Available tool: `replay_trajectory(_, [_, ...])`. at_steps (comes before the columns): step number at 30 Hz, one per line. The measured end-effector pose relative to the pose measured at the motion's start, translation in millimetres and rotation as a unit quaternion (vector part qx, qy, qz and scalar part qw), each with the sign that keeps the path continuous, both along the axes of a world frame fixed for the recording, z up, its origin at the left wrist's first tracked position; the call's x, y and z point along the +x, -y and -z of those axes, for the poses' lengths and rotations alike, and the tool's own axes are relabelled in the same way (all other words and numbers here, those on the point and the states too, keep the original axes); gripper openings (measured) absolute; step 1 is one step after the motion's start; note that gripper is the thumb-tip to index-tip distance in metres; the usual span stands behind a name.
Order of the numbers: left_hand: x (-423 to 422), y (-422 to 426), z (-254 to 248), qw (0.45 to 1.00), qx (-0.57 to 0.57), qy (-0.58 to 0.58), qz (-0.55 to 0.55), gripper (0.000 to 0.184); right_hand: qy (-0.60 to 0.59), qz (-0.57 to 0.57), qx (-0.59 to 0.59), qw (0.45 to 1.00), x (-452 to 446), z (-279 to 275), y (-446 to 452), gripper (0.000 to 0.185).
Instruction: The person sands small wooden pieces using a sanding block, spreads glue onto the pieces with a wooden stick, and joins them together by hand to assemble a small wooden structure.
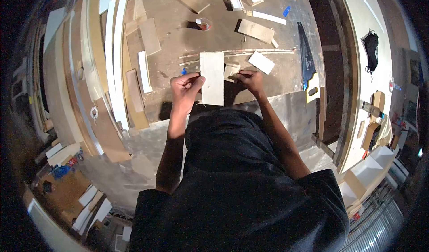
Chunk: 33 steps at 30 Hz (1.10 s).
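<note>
My left hand (187,87) pinches the left edge of a pale rectangular board (212,78), which stands lengthwise in front of my body. Thumb and fingers press on that edge. Just to the right, my right hand (251,81) has its fingertips closed at the lower right side of a small pale wooden block (231,70). The block is beside the board, partly in shadow. A white rectangular piece (262,62) lies on the worktable (174,33) beyond my right hand. Behind the board, a long thin strip (272,51) runs across the table.
A handsaw (308,64) with a yellow-edged handle lies at the table's right edge. A clear cup (203,24), a wooden board (255,30) and several offcuts lie farther back. Long white strips (118,64) and planks fill the left side. A dark gap separates the right-hand bench (353,42).
</note>
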State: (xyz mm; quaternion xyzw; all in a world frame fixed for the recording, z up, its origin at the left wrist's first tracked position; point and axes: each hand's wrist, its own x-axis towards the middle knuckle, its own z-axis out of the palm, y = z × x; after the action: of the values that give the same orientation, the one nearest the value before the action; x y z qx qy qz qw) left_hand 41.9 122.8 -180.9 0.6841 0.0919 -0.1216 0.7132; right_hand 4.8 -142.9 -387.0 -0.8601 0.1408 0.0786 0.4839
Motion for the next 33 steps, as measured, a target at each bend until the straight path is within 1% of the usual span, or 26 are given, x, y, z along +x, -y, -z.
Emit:
replay_trajectory(2, [0,-2,-7,0.999,0.0,0.047,0.019,0.012,-0.029,0.031,0.033,0.999,-6,-6,8,0.026])
replay_trajectory(3, [1,-2,-13,0.999,-0.006,0.051,0.017,0.012,-0.057,0.047,0.058,0.996,-6,-19,13,0.028])
replay_trajectory(4, [3,-2,-19,0.997,0.025,0.066,0.042,0.012,-0.055,0.046,0.053,0.996,-9,-26,20,0.028])
replay_trajectory(5, [5,-1,-26,0.993,0.056,0.081,0.067,0.014,-0.076,0.085,0.095,0.989,-11,-34,27,0.027])
replay_trajectory(6, [5,3,-35,0.993,0.05,0.084,0.066,0.014,-0.097,0.124,0.137,0.978,-14,-43,32,0.028])
replay_trajectory(7, [5,10,-45,0.996,0.019,0.071,0.058,0.015,-0.106,0.157,0.146,0.971,-13,-62,32,0.026])
replay_trajectory(8, [5,16,-50,0.997,-0.012,0.058,0.05,0.016,-0.102,0.159,0.14,0.972,-14,-77,36,0.026])
replay_trajectory(10, [5,26,-40,0.996,-0.038,0.062,0.042,0.017,-0.103,0.2,0.186,0.956,-21,-98,51,0.026])
replay_trajectory(13, [7,41,-41,0.989,0.016,0.087,0.12,0.018,-0.067,0.215,0.178,0.958,-31,-137,76,0.029])
replay_trajectory(15, [7,62,-53,0.989,-0.002,0.08,0.122,0.02,-0.05,0.225,0.172,0.958,-34,-169,93,0.027])
replay_trajectory(16, [5,76,-57,0.99,-0.016,0.069,0.124,0.021,-0.046,0.223,0.17,0.959,-38,-159,116,0.027])
replay_trajectory(17, [2,92,-57,0.992,-0.039,0.066,0.097,0.022,0.027,0.229,0.082,0.97,-49,-134,149,0.031])
replay_trajectory(18, [-1,104,-49,0.992,-0.039,0.068,0.094,0.022,0.099,0.231,-0.006,0.968,-56,-119,176,0.035])
replay_trajectory(19, [-5,119,-39,0.991,-0.033,0.084,0.095,0.021,0.054,0.27,-0.141,0.951,-58,-135,191,0.042])
replay_trajectory(20, [-9,133,-31,0.99,-0.026,0.1,0.095,0.02,0.01,0.303,-0.272,0.913,-62,-151,208,0.049])
replay_trajectory(21, [-15,152,-44,0.994,-0.059,0.061,0.07,0.02,-0.047,0.352,-0.285,0.89,-73,-134,238,0.066])
replay_trajectory(22, [-22,171,-47,0.994,-0.057,0.068,0.062,0.02,-0.019,0.342,-0.351,0.871,-93,-94,277,0.076])
replay_trajectory(24, [-31,210,-50,0.994,-0.096,0.043,0.037,0.023,-0.207,0.328,-0.362,0.847,-115,-46,334,0.087])
replay_trajectory(26, [-42,253,-45,0.994,-0.1,0.034,0.013,0.022,-0.16,0.302,-0.243,0.908,-133,-29,359,0.088])
replay_trajectory(27, [-48,274,-45,0.995,-0.093,0.026,-0.015,0.02,-0.199,0.295,-0.145,0.924,-134,-32,366,0.085])
replay_trajectory(28, [-51,297,-44,0.995,-0.085,0.018,-0.04,0.018,-0.235,0.286,-0.044,0.928,-133,-36,372,0.083])
replay_trajectory(29, [-57,318,-42,0.992,-0.102,0.016,-0.066,0.016,-0.219,0.269,-0.026,0.938,-135,-31,377,0.078])
replay_trajectory(30, [-58,337,-42,0.993,-0.097,0.015,-0.065,0.016,-0.202,0.254,-0.009,0.946,-134,-26,382,0.073])
replay_trajectory(31, [-59,353,-42,0.993,-0.101,0.014,-0.062,0.015,-0.194,0.244,0.01,0.95,-134,-24,383,0.063])
replay_trajectory(32, [-65,368,-44,0.993,-0.104,0.008,-0.063,0.015,-0.194,0.255,0.162,0.933,-135,-26,386,0.051])
replay_trajectory(33, [-68,383,-54,0.989,-0.123,-0.027,-0.073,0.015,-0.191,0.244,0.193,0.931,-143,-5,398,0.045])
